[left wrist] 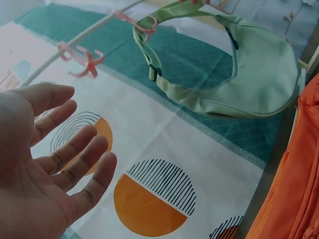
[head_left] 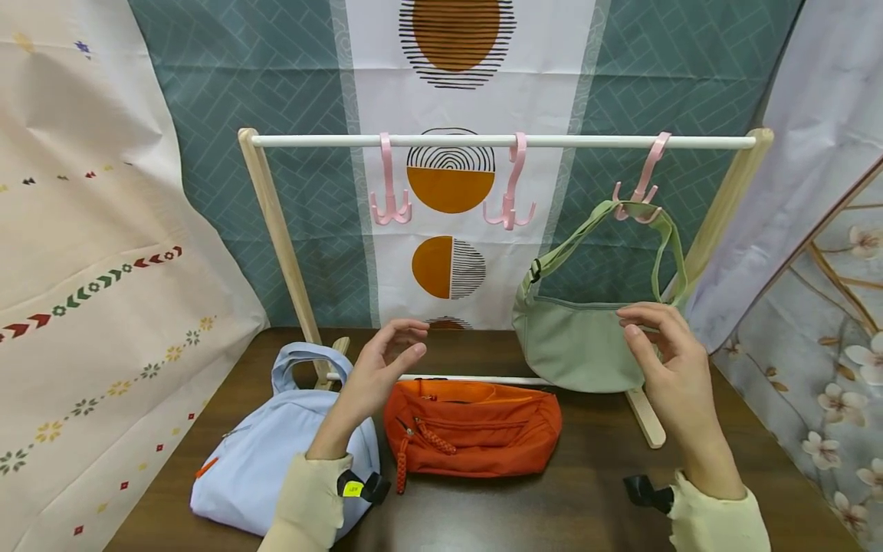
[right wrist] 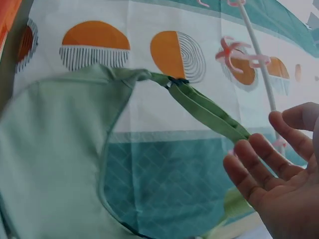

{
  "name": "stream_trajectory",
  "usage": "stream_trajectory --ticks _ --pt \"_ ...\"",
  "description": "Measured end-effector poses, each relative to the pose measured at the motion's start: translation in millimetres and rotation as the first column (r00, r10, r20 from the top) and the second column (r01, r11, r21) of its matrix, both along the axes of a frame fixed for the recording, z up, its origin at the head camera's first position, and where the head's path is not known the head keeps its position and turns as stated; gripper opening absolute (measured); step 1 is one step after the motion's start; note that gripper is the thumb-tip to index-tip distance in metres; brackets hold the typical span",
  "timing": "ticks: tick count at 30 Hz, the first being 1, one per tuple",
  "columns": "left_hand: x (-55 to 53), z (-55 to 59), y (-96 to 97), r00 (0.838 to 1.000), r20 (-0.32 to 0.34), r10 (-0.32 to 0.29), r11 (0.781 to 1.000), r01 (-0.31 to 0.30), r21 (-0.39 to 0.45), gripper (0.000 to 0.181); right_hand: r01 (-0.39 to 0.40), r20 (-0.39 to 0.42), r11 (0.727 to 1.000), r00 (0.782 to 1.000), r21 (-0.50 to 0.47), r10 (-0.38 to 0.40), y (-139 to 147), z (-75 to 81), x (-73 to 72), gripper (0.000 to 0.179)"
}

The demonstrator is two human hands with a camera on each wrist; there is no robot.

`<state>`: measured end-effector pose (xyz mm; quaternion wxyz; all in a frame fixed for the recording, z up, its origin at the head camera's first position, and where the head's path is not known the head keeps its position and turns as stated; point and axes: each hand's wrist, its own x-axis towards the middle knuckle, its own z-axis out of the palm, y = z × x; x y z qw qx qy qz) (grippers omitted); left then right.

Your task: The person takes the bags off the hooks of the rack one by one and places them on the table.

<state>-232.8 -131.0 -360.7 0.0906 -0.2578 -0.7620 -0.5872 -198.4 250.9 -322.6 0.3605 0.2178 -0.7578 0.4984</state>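
Note:
A green shoulder bag (head_left: 579, 341) hangs by its strap from the right pink hook (head_left: 645, 180) on the white rail. My right hand (head_left: 672, 368) is in front of that bag in the head view, fingers loosely bent and holding nothing. My left hand (head_left: 382, 376), also holding nothing, hovers between the light blue bag (head_left: 276, 452) and the orange-red waist bag (head_left: 476, 433). Both of those bags lie on the table. In the left wrist view the left hand's fingers (left wrist: 82, 154) are spread and relaxed. The right wrist view shows the right hand (right wrist: 284, 169) near the green strap (right wrist: 209, 112).
The white rail (head_left: 310, 141) spans a wooden-legged rack. Two more pink hooks, a left one (head_left: 390, 184) and a middle one (head_left: 512, 184), hang from it with nothing on them. A rack foot (head_left: 646, 420) juts forward on the brown table (head_left: 538, 510). Patterned cloths surround the table.

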Motion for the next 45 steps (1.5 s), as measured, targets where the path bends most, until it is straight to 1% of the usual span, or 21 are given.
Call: stream_trajectory --ticks 3,6,9,11,13,14,15,18,21,24,27,30,32,34,37,40,42,45 --pt "-0.6 0.9 2.7 1.000 -0.001 0.000 1.000 0.000 -0.010 0.035 0.019 -0.048 0.999 0.999 -0.033 -0.020 6.8 10.3 -1.2 0.020" --pt "-2.4 3.7 9.6 1.000 -0.004 -0.012 1.000 0.012 -0.027 0.034 0.033 -0.099 0.999 0.994 -0.038 -0.037 12.0 28.1 -3.9 0.019" --pt "-5.1 8.8 20.6 0.999 -0.008 -0.046 0.997 0.045 -0.060 0.034 -0.057 -0.082 0.992 0.996 -0.115 0.048 14.7 49.5 -3.7 0.020" --pt "-7.5 12.3 28.8 0.997 -0.014 -0.073 0.993 0.072 -0.090 0.034 -0.129 -0.067 0.978 0.991 -0.163 0.120 15.8 62.3 -2.8 0.021" --pt "-10.1 15.4 36.7 0.995 -0.022 -0.094 0.989 0.091 -0.115 0.035 -0.200 -0.063 0.958 0.979 -0.205 0.192 16.9 73.8 -1.6 0.022" --pt "-11.5 16.8 40.2 0.995 -0.026 -0.101 0.988 0.097 -0.123 0.036 -0.219 -0.077 0.956 0.975 -0.196 0.207 17.4 78.4 -1.9 0.022" --pt "-13.0 18.2 43.5 0.994 -0.030 -0.102 0.986 0.097 -0.132 0.036 -0.214 -0.088 0.963 0.975 -0.165 0.202 17.8 83.3 -1.9 0.023" --pt "-18.5 21.2 51.4 0.994 -0.028 -0.103 0.983 0.097 -0.153 0.040 -0.161 -0.115 0.984 0.982 -0.083 0.151 19.8 95.6 -3.9 0.023" --pt "-23.9 24.4 57.0 0.995 -0.020 -0.100 0.980 0.095 -0.174 0.044 -0.055 -0.140 0.998 0.989 0.002 0.055 22.3 108.5 -8.8 0.024" --pt "-28.5 28.4 62.8 0.994 -0.040 -0.098 0.977 0.088 -0.195 0.047 0.010 -0.174 1.000 0.985 0.029 -0.005 25.0 120.5 -16.8 0.025" --pt "-31.6 31.9 69.3 0.993 -0.076 -0.095 0.977 0.078 -0.200 0.048 0.059 -0.201 0.998 0.978 0.036 -0.051 26.7 130.3 -25.1 0.027" --pt "-33.7 34.7 75.4 0.990 -0.099 -0.106 0.979 0.086 -0.183 0.048 0.119 -0.189 0.991 0.976 0.064 -0.105 27.1 137.0 -31.9 0.030" --pt "-35.8 36.7 80.3 0.984 -0.127 -0.121 0.979 0.097 -0.181 0.047 0.150 -0.191 0.985 0.973 0.088 -0.131 29.3 139.8 -35.3 0.032" --pt "-38.2 38.1 84.5 0.976 -0.172 -0.135 0.975 0.100 -0.198 0.046 0.169 -0.190 0.980 0.971 0.106 -0.146 31.1 143.0 -38.1 0.034" --pt "-41.2 39.4 90.4 0.954 -0.262 -0.145 0.963 0.076 -0.257 0.044 0.191 -0.202 0.972 0.966 0.138 -0.162 33.3 149.3 -42.7 0.038" --pt "-43.3 40.7 96.5 0.935 -0.322 -0.151 0.956 0.055 -0.287 0.042 0.220 -0.211 0.957 0.961 0.191 -0.179 33.8 156.5 -48.1 0.040" --pt "-44.8 42.6 101.1 0.928 -0.340 -0.151 0.957 0.051 -0.285 0.041 0.234 -0.213 0.947 0.959 0.221 -0.187 33.6 160.8 -52.0 0.040" --pt "-46.6 47.9 108.7 0.929 -0.338 -0.149 0.955 0.047 -0.292 0.041 0.248 -0.206 0.937 0.958 0.248 -0.199 34.0 165.5 -57.3 0.039"
